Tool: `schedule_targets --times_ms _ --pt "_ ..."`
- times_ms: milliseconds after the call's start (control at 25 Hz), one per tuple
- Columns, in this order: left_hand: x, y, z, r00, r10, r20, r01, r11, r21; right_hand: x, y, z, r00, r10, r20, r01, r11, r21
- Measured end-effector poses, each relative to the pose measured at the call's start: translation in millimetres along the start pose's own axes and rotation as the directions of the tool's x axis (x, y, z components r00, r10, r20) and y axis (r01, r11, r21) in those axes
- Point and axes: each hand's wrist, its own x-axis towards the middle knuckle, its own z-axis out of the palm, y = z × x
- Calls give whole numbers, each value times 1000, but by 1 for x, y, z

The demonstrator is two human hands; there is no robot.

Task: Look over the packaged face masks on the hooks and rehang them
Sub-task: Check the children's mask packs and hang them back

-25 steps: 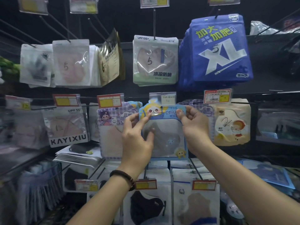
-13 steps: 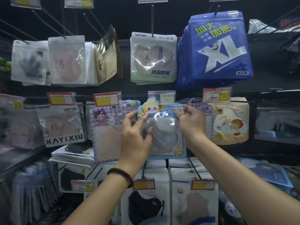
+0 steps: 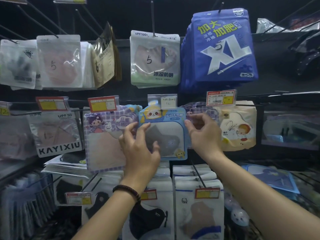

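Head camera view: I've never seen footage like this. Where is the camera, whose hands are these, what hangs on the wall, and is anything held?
There is no machine here: a person works bare-handed, and the one camera sits on their head, looking forward and down, so two forearms reach in from below. The left hand, with a bead bracelet on its wrist, and the right hand meet at a blue cartoon packet in the middle row. Their fingers touch its side edges; whether they grip it is unclear. Around it, packaged face masks hang on wire hooks, such as the blue XL pack above.
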Motion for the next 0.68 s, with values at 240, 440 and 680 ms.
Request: schedule_targets --times_ms 240,440,680 --pt "-57 44 52 939 329 100 -311 937 -158 -25 71 -88 985 -48 166 105 929 -355" --pt "-73 112 113 800 535 273 -459 838 -296 -30 125 -180 947 135 292 93 754 -650" --pt "-78 161 192 469 395 790 -451 876 -170 -35 157 -252 877 351 327 60 597 -800"
